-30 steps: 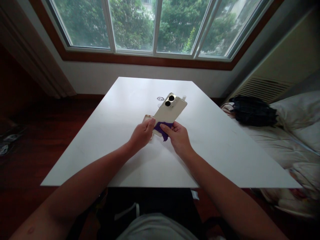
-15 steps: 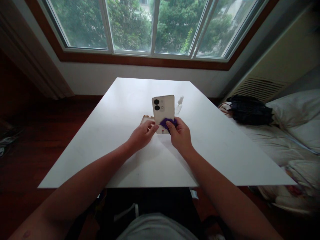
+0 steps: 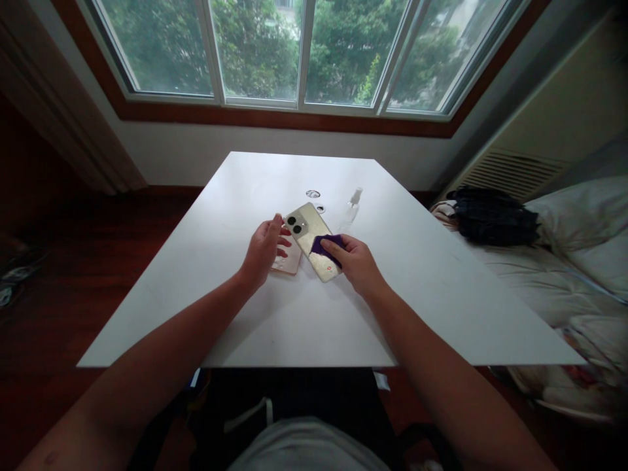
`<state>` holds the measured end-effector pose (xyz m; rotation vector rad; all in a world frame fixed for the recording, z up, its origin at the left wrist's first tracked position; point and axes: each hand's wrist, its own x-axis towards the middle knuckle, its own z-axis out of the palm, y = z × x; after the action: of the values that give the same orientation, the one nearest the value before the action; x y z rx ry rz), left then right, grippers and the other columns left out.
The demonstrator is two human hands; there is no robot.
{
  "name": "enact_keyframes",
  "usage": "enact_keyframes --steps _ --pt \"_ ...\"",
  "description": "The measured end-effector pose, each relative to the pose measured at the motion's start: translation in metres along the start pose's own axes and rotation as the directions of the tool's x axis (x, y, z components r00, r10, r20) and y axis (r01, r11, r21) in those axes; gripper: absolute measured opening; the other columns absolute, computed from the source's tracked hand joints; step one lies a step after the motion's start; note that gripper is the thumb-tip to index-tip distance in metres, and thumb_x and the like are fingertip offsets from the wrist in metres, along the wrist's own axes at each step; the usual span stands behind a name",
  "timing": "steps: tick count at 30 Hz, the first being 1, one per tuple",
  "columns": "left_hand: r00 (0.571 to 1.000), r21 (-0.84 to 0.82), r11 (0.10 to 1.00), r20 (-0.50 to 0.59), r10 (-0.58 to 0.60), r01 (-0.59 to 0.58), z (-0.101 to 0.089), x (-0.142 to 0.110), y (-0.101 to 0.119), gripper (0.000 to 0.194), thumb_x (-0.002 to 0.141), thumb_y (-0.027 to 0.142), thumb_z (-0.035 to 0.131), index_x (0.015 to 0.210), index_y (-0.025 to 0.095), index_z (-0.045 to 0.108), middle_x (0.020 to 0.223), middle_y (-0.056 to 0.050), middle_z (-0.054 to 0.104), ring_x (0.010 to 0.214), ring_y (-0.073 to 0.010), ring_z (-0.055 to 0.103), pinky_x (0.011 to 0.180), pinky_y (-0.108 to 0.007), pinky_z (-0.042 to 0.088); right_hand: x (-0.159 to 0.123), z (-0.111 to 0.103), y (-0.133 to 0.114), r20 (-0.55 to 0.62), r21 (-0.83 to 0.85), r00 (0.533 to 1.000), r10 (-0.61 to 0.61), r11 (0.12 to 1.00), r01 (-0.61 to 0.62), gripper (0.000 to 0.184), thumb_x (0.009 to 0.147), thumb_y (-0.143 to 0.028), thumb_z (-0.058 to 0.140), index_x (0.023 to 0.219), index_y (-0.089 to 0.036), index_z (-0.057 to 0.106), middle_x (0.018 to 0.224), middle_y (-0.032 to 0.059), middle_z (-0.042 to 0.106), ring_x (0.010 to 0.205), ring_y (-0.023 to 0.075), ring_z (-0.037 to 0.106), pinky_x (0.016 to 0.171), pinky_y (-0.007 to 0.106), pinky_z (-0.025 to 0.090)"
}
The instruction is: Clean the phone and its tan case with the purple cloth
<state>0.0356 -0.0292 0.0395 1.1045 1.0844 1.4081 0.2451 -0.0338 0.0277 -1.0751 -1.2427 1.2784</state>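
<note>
A smartphone [image 3: 307, 232] with a pale, shiny back and two large camera lenses is held tilted above the table, its camera end to the upper left. My right hand [image 3: 360, 261] is closed on its lower right side, the thumb pressing a purple cloth [image 3: 324, 247] against the back. Beside the camera corner, my left hand [image 3: 262, 255] is open with its fingers apart; whether a fingertip touches the phone I cannot tell. A phone case [image 3: 289, 261] lies on the table behind the left fingers, partly hidden by them and the phone.
On the white table [image 3: 196, 301] stands or lies a clear spray bottle [image 3: 352, 206], right of the phone. Two small round items [image 3: 313, 193] rest beyond the phone. A bed with a black bundle [image 3: 493, 216] is on the right, and a window is ahead.
The phone has tipped from upright to leaning left and lowered, uncovering the round items behind it. My left hand has moved left off its lower edge and opened. My right hand keeps its hold.
</note>
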Motion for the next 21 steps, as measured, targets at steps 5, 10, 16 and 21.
enact_keyframes --steps 5,10,16,21 --pt "0.996 -0.043 0.996 0.057 -0.071 0.074 -0.005 0.004 -0.001 0.052 0.087 0.053 0.073 0.12 0.017 0.058 0.108 -0.011 0.071 0.085 -0.0183 0.071 0.059 -0.026 0.06 -0.003 -0.002 -0.001 0.153 -0.032 0.985 0.082 0.996 -0.078 0.043 0.071 -0.046 0.089 0.1 -0.017 0.077 0.092 0.0058 0.079 0.074 0.0175 0.071 0.068 0.029 0.056" --pt "0.978 -0.02 0.993 0.174 -0.114 0.119 -0.008 0.004 -0.004 0.064 0.079 0.04 0.083 0.131 0.016 0.055 0.111 -0.013 0.073 0.084 -0.0204 0.073 0.059 -0.028 0.061 -0.004 -0.002 0.001 0.209 -0.067 0.973 0.093 0.995 -0.08 0.041 0.071 -0.045 0.089 0.1 -0.018 0.077 0.092 0.0054 0.079 0.075 0.0176 0.071 0.07 0.03 0.056" --pt "0.984 -0.017 0.99 0.107 -0.14 0.142 -0.005 0.002 -0.003 0.074 0.078 0.033 0.083 0.141 0.014 0.048 0.113 -0.014 0.073 0.081 -0.0191 0.073 0.055 -0.025 0.059 0.001 -0.001 0.002 0.054 0.081 0.996 0.065 0.994 -0.069 0.039 0.067 -0.036 0.093 0.098 -0.018 0.079 0.093 0.0048 0.08 0.079 0.0186 0.073 0.077 0.031 0.058" --pt "0.977 -0.006 0.985 0.129 -0.172 0.174 -0.001 -0.001 -0.002 0.075 0.078 0.031 0.082 0.143 0.015 0.047 0.115 -0.014 0.073 0.081 -0.0186 0.073 0.055 -0.025 0.058 0.006 -0.005 0.0 -0.053 0.196 0.993 0.104 0.976 -0.091 0.033 0.066 -0.034 0.092 0.091 -0.016 0.078 0.088 0.0045 0.08 0.072 0.0166 0.072 0.07 0.028 0.058"
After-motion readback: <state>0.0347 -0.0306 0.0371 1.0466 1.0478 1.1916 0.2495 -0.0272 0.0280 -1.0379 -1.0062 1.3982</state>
